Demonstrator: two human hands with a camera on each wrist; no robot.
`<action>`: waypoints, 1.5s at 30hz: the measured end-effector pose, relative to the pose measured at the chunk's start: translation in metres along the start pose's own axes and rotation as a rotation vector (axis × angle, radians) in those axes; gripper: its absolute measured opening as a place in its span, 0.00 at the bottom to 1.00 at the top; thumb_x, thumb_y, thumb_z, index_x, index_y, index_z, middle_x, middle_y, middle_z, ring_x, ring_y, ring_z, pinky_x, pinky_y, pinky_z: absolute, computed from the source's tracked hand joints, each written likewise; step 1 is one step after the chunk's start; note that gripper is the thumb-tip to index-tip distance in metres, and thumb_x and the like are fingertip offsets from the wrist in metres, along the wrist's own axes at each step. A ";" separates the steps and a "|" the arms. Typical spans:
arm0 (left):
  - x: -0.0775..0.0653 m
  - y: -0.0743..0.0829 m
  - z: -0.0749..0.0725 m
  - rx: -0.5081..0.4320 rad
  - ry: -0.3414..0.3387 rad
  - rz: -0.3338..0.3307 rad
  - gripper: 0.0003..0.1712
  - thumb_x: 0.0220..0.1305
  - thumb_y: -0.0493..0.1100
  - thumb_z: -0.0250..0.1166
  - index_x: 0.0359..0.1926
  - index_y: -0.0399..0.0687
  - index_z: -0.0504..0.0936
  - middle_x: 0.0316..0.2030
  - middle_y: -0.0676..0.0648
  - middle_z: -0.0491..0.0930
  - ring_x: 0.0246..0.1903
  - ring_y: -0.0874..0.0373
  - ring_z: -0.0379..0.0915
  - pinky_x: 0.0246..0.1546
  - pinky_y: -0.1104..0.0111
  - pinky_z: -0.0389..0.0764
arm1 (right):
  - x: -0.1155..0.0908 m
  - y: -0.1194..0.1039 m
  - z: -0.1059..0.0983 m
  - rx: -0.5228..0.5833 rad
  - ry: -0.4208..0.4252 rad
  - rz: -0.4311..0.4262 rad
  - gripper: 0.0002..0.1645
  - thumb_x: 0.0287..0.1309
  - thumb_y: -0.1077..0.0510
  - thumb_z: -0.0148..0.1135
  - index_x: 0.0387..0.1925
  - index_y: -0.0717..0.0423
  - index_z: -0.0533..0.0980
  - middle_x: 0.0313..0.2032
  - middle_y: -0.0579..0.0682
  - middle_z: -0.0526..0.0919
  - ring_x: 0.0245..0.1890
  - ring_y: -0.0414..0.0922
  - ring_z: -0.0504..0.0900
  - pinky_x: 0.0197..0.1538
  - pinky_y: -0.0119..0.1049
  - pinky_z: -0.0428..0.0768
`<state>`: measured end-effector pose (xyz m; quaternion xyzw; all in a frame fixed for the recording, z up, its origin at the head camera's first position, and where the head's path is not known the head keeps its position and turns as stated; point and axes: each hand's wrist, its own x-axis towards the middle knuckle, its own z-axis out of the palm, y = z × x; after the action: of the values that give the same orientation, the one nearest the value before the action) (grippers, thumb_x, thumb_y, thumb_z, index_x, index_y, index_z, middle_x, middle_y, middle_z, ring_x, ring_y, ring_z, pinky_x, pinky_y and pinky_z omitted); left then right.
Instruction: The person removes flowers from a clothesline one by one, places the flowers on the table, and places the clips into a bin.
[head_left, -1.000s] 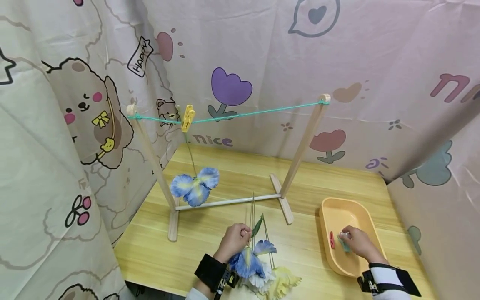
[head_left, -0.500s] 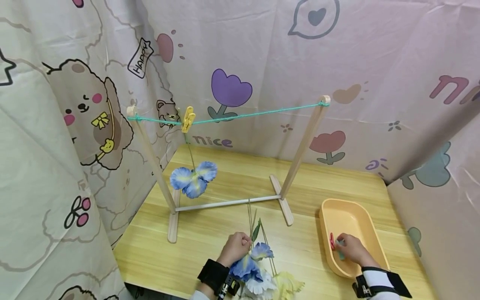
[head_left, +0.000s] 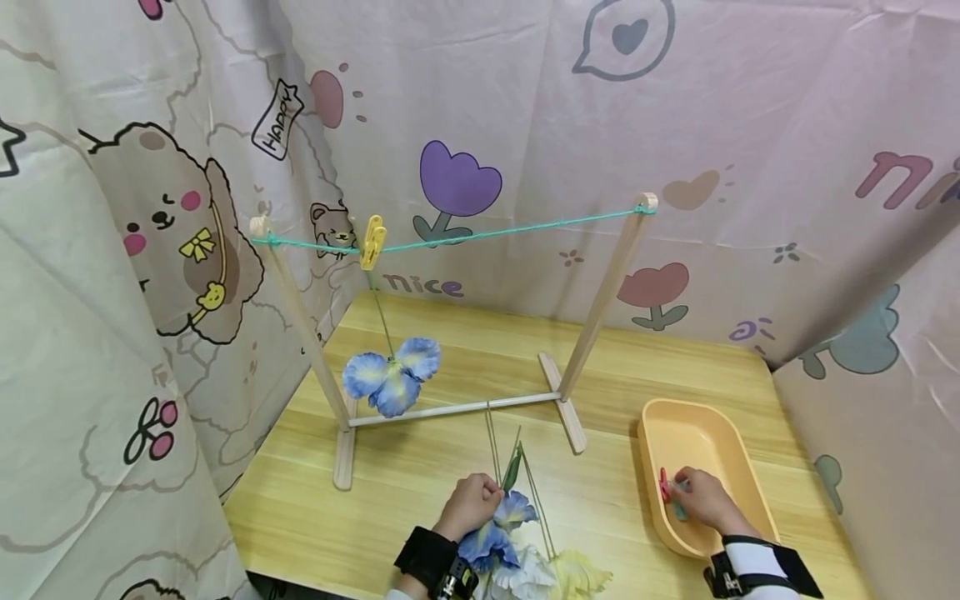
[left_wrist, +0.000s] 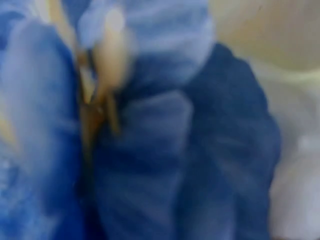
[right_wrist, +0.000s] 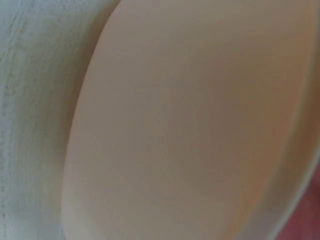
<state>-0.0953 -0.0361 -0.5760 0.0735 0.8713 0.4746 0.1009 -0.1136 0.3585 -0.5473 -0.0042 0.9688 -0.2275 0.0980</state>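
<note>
In the head view my left hand (head_left: 471, 506) pinches the stems of a bunch of artificial irises at the table's front. A blue iris (head_left: 489, 542), a white flower (head_left: 525, 575) and a yellow flower (head_left: 579, 575) make up the bunch. Blue petals (left_wrist: 220, 125), blurred, fill most of the left wrist view. Inside the orange tray (head_left: 651, 408) my right hand (head_left: 705, 498) has its fingertips at a red clothespin (head_left: 664, 483) and a teal clothespin (head_left: 680, 508). Whether it grips either one is hidden. The right wrist view shows only the tray wall (right_wrist: 175, 125).
A wooden stand (head_left: 600, 317) carries a teal string (head_left: 510, 233) between its posts. From the string hangs another blue iris (head_left: 393, 379), held by a yellow clothespin (head_left: 372, 243). Behind the wooden table (head_left: 465, 333) is a printed curtain (head_left: 525, 100).
My right hand has moved slightly left in the tray, toward the red clothespin. The left hand and the bunch have come a little lower in view. The hanging iris swings.
</note>
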 end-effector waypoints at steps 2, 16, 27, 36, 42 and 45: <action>-0.001 0.000 -0.001 -0.001 -0.001 0.015 0.05 0.59 0.40 0.64 0.28 0.44 0.82 0.22 0.50 0.82 0.19 0.65 0.72 0.20 0.73 0.71 | -0.001 0.000 -0.002 -0.006 0.000 -0.001 0.16 0.56 0.58 0.61 0.36 0.71 0.74 0.23 0.51 0.77 0.26 0.43 0.73 0.28 0.35 0.72; -0.010 0.039 -0.052 0.272 0.103 0.077 0.15 0.65 0.45 0.59 0.48 0.41 0.78 0.43 0.41 0.78 0.37 0.48 0.75 0.42 0.51 0.73 | 0.017 -0.056 -0.051 -0.034 0.131 -0.140 0.21 0.59 0.60 0.59 0.45 0.77 0.72 0.31 0.64 0.78 0.30 0.53 0.78 0.30 0.46 0.76; 0.014 -0.013 -0.075 0.213 0.168 0.265 0.25 0.70 0.60 0.46 0.62 0.57 0.67 0.55 0.52 0.73 0.52 0.58 0.71 0.31 0.60 0.76 | 0.036 -0.149 -0.086 -0.015 0.260 -0.340 0.19 0.62 0.59 0.58 0.49 0.70 0.73 0.40 0.65 0.76 0.37 0.56 0.78 0.39 0.50 0.80; 0.026 -0.004 -0.112 0.001 0.434 0.515 0.17 0.69 0.48 0.55 0.55 0.50 0.76 0.45 0.51 0.81 0.44 0.64 0.76 0.46 0.70 0.77 | 0.040 -0.239 -0.113 -0.007 0.404 -0.598 0.16 0.60 0.59 0.61 0.47 0.64 0.76 0.39 0.57 0.77 0.41 0.52 0.77 0.42 0.47 0.78; -0.008 0.085 -0.152 -0.088 0.712 0.494 0.09 0.67 0.42 0.58 0.43 0.43 0.81 0.32 0.45 0.82 0.32 0.58 0.77 0.34 0.68 0.77 | 0.040 -0.296 -0.129 0.091 0.497 -0.855 0.15 0.59 0.61 0.62 0.47 0.62 0.76 0.39 0.55 0.78 0.41 0.48 0.77 0.44 0.43 0.80; 0.001 0.074 -0.156 -0.112 0.818 0.476 0.10 0.66 0.39 0.59 0.45 0.39 0.80 0.36 0.42 0.81 0.37 0.52 0.76 0.37 0.65 0.78 | 0.041 -0.320 -0.135 0.136 0.536 -0.956 0.14 0.58 0.63 0.61 0.47 0.63 0.76 0.39 0.56 0.79 0.41 0.47 0.77 0.44 0.40 0.79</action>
<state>-0.1325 -0.1222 -0.4314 0.0729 0.7715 0.5208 -0.3580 -0.1913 0.1287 -0.2947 -0.3792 0.8333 -0.3019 -0.2660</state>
